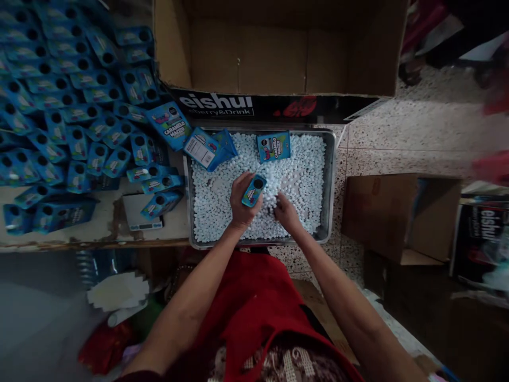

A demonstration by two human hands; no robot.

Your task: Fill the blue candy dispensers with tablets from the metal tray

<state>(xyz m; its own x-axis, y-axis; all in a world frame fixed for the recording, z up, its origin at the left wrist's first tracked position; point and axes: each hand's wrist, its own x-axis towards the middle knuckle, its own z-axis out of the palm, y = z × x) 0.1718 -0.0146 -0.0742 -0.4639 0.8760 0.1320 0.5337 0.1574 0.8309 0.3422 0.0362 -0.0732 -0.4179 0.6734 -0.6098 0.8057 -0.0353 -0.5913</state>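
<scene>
My left hand (239, 206) is closed round a small blue candy box (252, 195) with a dark round hole in its top, holding it above a metal tray (331, 185). Small pale candies (217, 215) fill the tray in a loose layer. To the right of the box, my right hand (288, 216) reaches down to the candies with its fingers curled; what they hold is hidden. A flat blue candy packet (274, 147) lies on the candies near the tray's back edge. Other blue packaging (204, 148) rests over the back left corner.
Many blue boxes with round holes (79, 95) crowd the table at left. A small scale (143, 215) sits near the table's front edge. Behind the tray stands a large open cardboard box (274, 58). Another open carton (377, 217) is at right, on the speckled floor (417, 138).
</scene>
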